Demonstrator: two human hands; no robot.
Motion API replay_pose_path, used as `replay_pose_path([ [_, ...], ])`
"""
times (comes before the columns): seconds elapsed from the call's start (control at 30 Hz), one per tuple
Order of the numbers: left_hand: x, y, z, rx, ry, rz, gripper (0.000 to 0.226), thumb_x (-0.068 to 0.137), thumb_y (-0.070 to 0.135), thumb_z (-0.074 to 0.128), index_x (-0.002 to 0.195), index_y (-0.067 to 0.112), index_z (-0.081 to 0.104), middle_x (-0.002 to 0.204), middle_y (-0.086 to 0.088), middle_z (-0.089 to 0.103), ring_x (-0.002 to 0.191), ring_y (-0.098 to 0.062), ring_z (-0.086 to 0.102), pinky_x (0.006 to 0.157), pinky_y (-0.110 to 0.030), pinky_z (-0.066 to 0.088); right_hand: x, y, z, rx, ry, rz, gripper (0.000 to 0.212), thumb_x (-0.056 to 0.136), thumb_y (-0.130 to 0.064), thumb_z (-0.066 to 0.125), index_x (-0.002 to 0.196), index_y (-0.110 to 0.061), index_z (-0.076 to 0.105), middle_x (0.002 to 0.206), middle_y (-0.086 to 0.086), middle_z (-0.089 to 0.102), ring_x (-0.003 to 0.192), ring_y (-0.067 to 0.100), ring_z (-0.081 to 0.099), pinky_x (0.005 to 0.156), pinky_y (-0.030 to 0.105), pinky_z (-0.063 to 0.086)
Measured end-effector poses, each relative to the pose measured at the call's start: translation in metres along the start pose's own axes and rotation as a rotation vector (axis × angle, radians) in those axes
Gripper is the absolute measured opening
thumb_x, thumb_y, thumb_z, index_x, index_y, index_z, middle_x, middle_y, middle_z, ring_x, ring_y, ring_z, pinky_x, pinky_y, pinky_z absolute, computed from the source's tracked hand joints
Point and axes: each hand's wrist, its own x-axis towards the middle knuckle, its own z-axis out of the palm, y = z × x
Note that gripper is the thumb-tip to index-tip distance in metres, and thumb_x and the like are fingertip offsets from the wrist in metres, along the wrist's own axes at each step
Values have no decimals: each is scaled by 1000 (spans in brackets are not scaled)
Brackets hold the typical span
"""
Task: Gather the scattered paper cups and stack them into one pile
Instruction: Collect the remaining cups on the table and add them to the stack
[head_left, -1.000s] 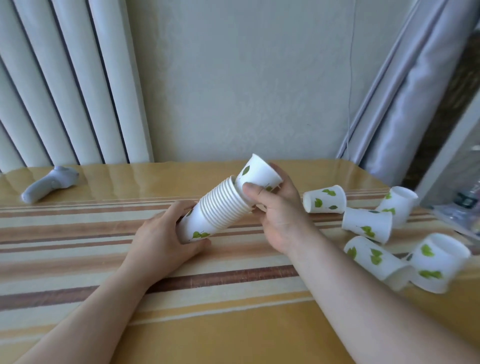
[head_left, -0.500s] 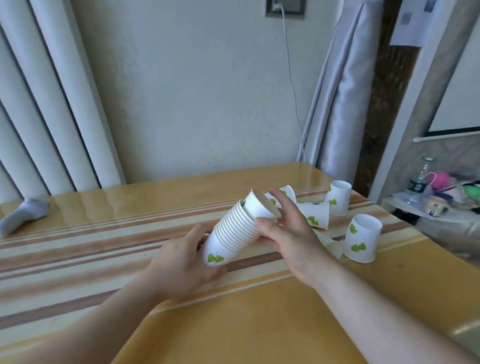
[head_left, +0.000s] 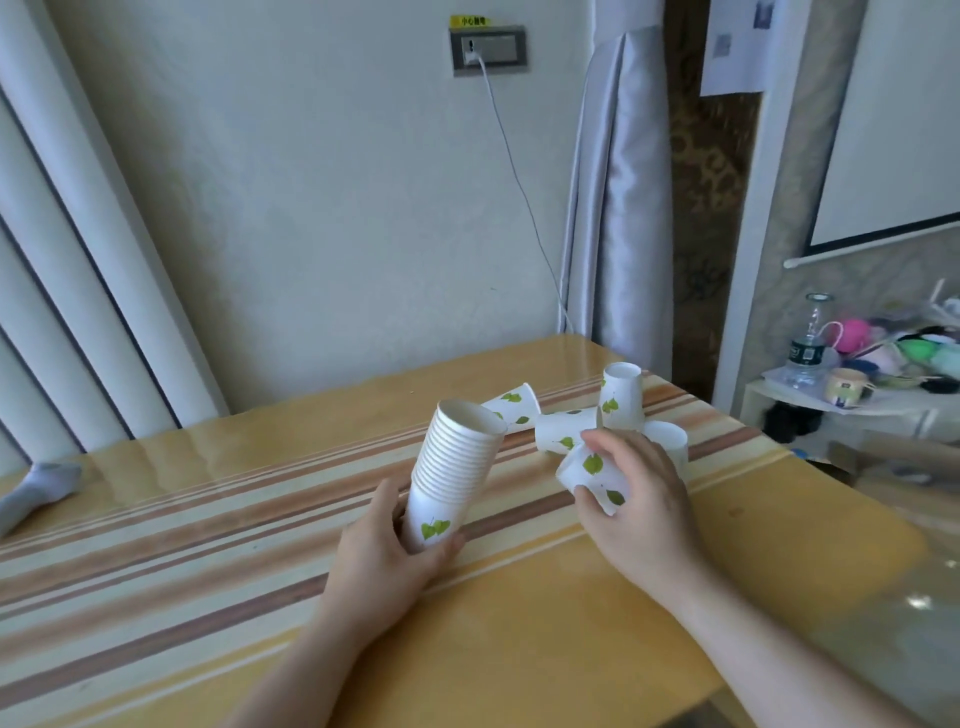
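My left hand (head_left: 387, 558) grips the stack (head_left: 453, 480) at its base, mouth tilted up-right twd my right hand (head_left: 636, 499), which is closed on a loose cup (head_left: 592, 475) just beside it; other cups (head_left: 621, 395) lie behind on the surface (head_left: 208, 561).

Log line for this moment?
left hand: holds cup stack | right hand: grips loose cup | four cups loose
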Motion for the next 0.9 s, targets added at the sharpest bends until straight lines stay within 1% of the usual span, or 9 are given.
replay_pose_path([
  [0.1,-3,1,0,8,20,21,45,77,43,91,94,42,50,97,35,74,88,7,69,64,-13,48,-3,0,3,-22,-131,2,64,75,1,82,132,-26,66,120,-16,69,113,14,65,103,41,53],
  [0.13,-5,2,0,7,21,23,46,77,43,92,94,39,50,97,34,74,88,6,70,63,-16,49,-6,1,6,-19,-185,-17,66,75,0,81,133,-28,65,126,-20,65,118,13,63,105,42,53],
  [0.23,-6,3,-1,3,29,36,46,75,43,93,95,33,52,96,31,75,87,2,71,63,-20,53,-14,7,11,-34,-273,-47,77,74,-2,81,139,-36,59,141,-21,49,131,10,52,111,20,42],
  [0.27,-6,1,-1,-1,39,36,46,74,43,93,95,35,53,97,31,75,87,3,71,63,-19,53,-15,11,13,-65,-288,-22,80,73,-3,81,142,-37,56,143,-16,49,130,13,51,109,20,42],
  [0.4,-5,-5,-2,-55,68,39,50,72,43,94,102,50,54,101,35,75,90,6,72,70,-20,56,-9,12,16,-305,-303,16,82,61,-8,82,133,-38,57,133,-9,58,119,25,47,98,46,55],
  [0.5,-5,-6,-4,-100,66,47,60,73,41,94,118,52,55,103,39,74,94,8,72,75,-15,53,-8,11,16,-363,-362,-34,94,53,0,80,133,-41,53,129,-16,55,111,23,49,92,41,54],
  [0.63,-3,-9,-5,-130,61,28,60,70,42,94,117,46,57,101,38,76,93,6,72,77,-17,54,-9,11,19,-314,-451,15,95,71,-3,64,143,-57,32,139,-22,42,113,15,51,96,31,47],
  [0.77,1,-9,-5,-148,59,6,60,67,34,96,114,47,60,94,39,75,90,10,71,73,-8,51,7,-16,9,136,-224,318,60,79,-18,80,121,-50,51,129,-22,56,117,-1,56,96,34,50],
  [0.9,4,-9,-6,-145,64,2,69,65,36,95,119,55,56,97,46,71,95,16,67,77,-4,49,36,-33,2,724,29,737,35,99,-8,71,121,-33,61,114,-8,74,109,19,71,96,46,58],
])
